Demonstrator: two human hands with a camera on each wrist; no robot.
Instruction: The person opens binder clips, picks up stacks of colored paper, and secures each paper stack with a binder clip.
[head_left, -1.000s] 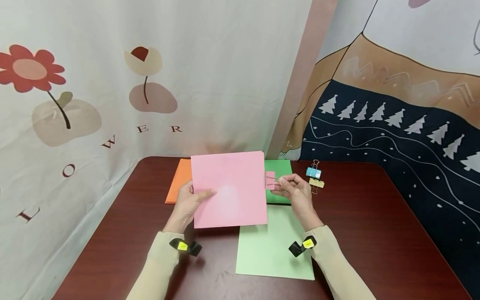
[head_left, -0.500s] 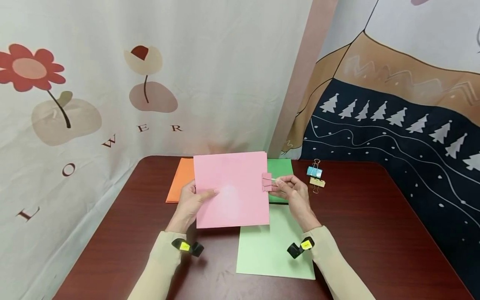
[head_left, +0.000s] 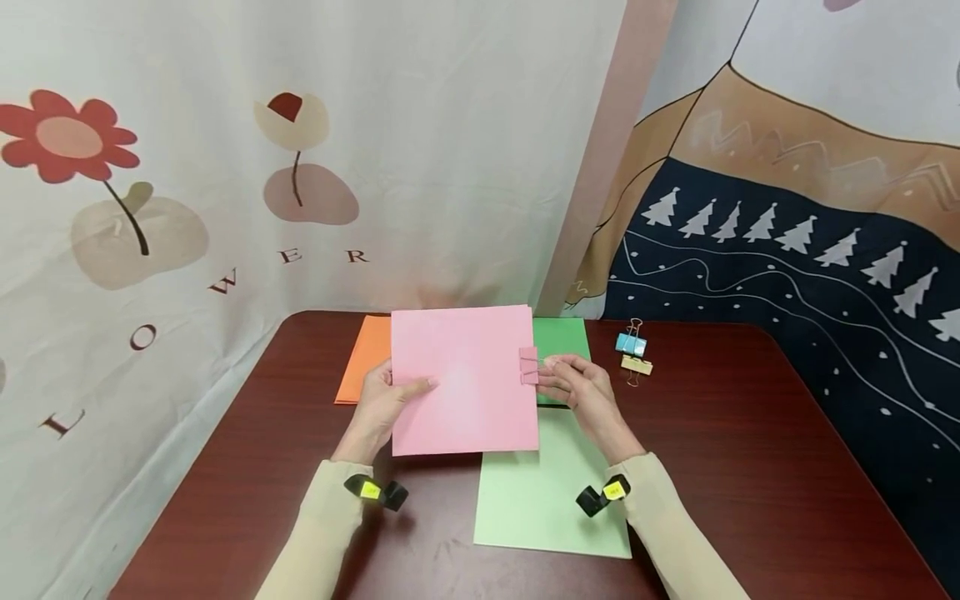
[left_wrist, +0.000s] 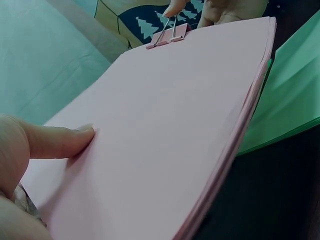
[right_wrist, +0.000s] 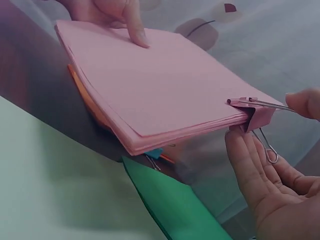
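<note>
My left hand (head_left: 381, 407) grips a stack of pink paper (head_left: 461, 392) by its left side, thumb flat on top and the other fingers hidden behind. The stack is held up off the table, its several sheets showing as layers in the right wrist view. A pink binder clip (right_wrist: 260, 115) straddles the stack's right edge, with both wire handles sticking outward. My right hand (head_left: 585, 387) is at the clip. Its thumb (right_wrist: 306, 103) meets the end of the upper handle, while the fingers reach underneath, around the lower handle.
Light green paper (head_left: 555, 508) lies at the front, partly under the raised stack. Behind it is darker green paper (head_left: 564, 337), with orange paper (head_left: 363, 354) at back left. A blue binder clip (head_left: 631, 344) and a yellow one (head_left: 636, 365) lie at back right.
The pink binder clip has moved left, from beside the stack's right edge to over it, together with my right hand. My left hand and the stack have shifted slightly right.
</note>
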